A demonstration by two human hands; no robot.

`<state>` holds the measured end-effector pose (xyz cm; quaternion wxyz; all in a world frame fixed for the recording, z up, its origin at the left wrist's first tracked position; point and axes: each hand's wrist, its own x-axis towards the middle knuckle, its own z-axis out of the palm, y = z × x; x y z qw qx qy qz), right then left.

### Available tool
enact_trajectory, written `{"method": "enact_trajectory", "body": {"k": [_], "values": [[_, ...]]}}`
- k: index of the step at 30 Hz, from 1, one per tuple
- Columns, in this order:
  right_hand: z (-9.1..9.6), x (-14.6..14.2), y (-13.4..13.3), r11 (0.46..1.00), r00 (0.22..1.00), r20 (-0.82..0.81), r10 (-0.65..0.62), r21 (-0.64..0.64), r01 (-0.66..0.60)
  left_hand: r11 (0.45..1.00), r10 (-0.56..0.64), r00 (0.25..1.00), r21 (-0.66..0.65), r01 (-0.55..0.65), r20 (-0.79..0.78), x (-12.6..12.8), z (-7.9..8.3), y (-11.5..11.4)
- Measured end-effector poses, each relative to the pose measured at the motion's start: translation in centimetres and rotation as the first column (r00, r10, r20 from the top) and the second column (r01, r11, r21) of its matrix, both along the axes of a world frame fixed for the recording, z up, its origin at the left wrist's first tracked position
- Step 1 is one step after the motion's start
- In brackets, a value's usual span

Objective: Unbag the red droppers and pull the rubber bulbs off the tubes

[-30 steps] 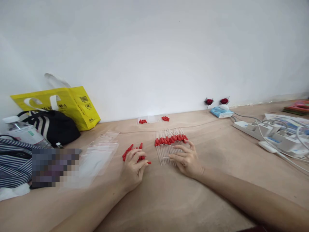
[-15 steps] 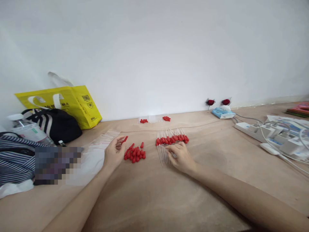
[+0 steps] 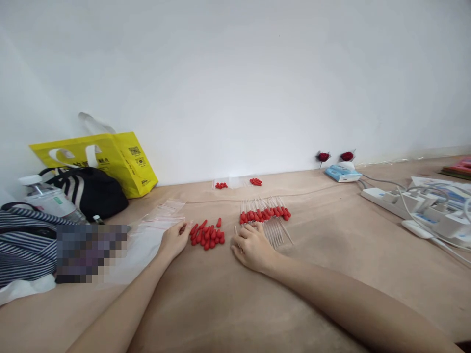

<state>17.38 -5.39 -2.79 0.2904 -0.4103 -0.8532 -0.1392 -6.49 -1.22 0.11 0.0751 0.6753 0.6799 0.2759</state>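
Teardrop-shaped red bulbs lie heaped near thin clear tubes; both hands are curled, grip unclear.

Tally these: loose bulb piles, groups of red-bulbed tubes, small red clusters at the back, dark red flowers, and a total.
Loose bulb piles: 1
Groups of red-bulbed tubes: 1
Small red clusters: 2
Dark red flowers: 2
Total: 6

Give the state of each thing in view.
Red bulbs: some piled, some in a row
Clear tubes: laid side by side
Left hand: curled beside the piled red bulbs, grip unclear
Right hand: curled over the clear tubes, grip unclear
Zip bags: lying flat
Yellow bag: standing
Bottle: capped
Power strip: plugs inserted
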Motion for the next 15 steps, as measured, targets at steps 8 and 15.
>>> {"method": "enact_trajectory", "body": {"k": [8, 15], "values": [[0.3, 0.1, -0.3, 0.997, 0.999, 0.031, -0.014, -0.076, 0.016, 0.999, 0.019, 0.999, 0.034, -0.018, -0.045, -0.2, -0.5, 0.1], [0.2, 0.2, -0.3, 0.996, 0.999, 0.035, -0.028, -0.086, 0.031, 0.981, 0.005, 0.995, 0.193, 0.015, -0.100, 1.5, 1.2, -0.5]]}}
